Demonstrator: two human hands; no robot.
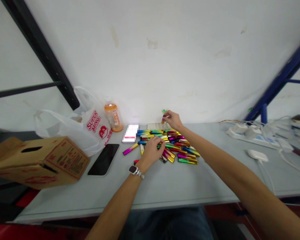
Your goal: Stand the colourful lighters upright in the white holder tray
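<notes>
Shiny lighters (187, 160) in gradients of purple, gold, green and blue lie in a loose heap on the grey table. Over the heap is my left hand (153, 149), its fingers curled down among the lighters; what they grip, if anything, is hidden. Farther back, my right hand (172, 119) pinches one small lighter (162, 120), held upright above a white tray with a grid of holes (153, 126). Part of the tray is hidden behind the lighters and my right hand. A green bit (164, 111) shows just above the pinched lighter.
Left of the heap are a lit phone (130, 134), an orange drink bottle (113, 116), a dark phone (104, 160), a white plastic bag (90, 130) and a cardboard box (40, 163). To the right are a power strip (260, 138) with cables and a white charger (257, 155).
</notes>
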